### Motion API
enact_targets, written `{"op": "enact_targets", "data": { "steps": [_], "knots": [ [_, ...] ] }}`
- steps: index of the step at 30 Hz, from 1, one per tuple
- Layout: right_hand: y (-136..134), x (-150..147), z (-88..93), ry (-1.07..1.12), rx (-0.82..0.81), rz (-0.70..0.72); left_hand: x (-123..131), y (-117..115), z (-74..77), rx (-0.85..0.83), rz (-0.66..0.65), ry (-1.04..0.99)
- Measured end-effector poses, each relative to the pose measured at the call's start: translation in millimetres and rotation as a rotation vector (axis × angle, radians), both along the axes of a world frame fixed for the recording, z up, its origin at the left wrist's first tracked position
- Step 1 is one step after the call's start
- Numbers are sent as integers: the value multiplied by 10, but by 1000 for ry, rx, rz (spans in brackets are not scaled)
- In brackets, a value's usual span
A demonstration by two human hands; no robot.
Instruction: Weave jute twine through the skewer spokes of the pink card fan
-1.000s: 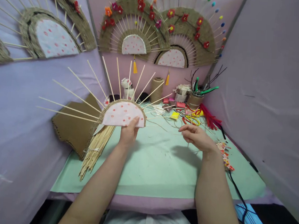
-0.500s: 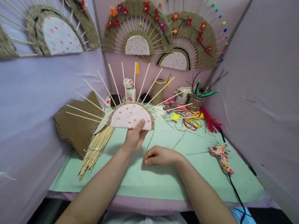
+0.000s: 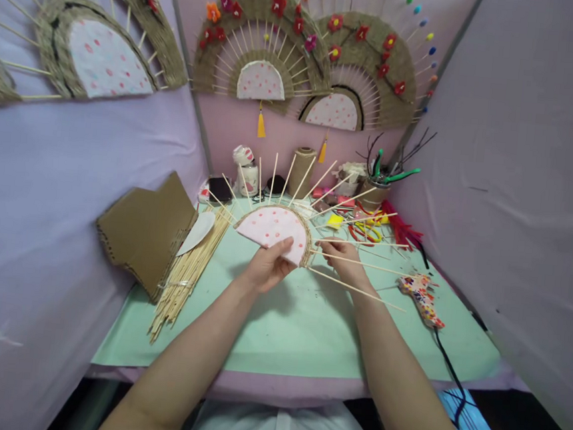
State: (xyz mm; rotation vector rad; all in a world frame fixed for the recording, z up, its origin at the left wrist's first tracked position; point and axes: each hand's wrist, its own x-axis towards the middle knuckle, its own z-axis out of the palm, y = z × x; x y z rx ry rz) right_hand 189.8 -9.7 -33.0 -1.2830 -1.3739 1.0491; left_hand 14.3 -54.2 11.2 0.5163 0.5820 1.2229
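Observation:
My left hand [image 3: 268, 267] grips the straight lower edge of a half-round fan piece [image 3: 274, 224], pink with red dots, rimmed with jute cord. Thin wooden skewers [image 3: 355, 289] fan out from it, and it is tilted with its right side down. My right hand [image 3: 342, 255] sits at the fan's right edge among the skewers, fingers curled and pinched where the jute cord runs, though the strand in them is too fine to see clearly. Both hands hover over the pale green mat [image 3: 301, 330].
A bundle of skewers [image 3: 186, 273] and brown cardboard [image 3: 144, 233] lie at the left. A jute spool [image 3: 300, 171], a tool cup [image 3: 375, 192], scissors [image 3: 365, 234], red stems [image 3: 403, 230] and a patterned glue gun [image 3: 422, 299] sit behind and to the right. Finished fans hang on the walls.
The fan has turned clockwise and dropped lower toward the mat. My right hand went from the right, down near the mat, then up to the fan's right edge.

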Motion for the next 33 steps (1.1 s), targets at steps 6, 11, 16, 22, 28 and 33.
{"op": "enact_targets", "data": {
  "steps": [6, 11, 16, 22, 28, 33],
  "knots": [
    [-54, -28, 49, -30, -17, 79, 1, 8, -55, 11, -108, 43],
    [-33, -11, 39, -25, 7, -15, -23, 2, -71, -19, -252, 20],
    [6, -27, -64, -146, 27, 46, -3, 9, -80, -38, -317, -119],
    [-30, -62, -115, -300, 299, 148, 17, 135, -140, -55, -97, -105],
    [-107, -88, 11, -58, 408, 49, 47, 359, -89, -98, 62, -109],
    [-166, -167, 90, 127, 298, 114, 221, 438, -35, -147, 103, -113]
  ]
}}
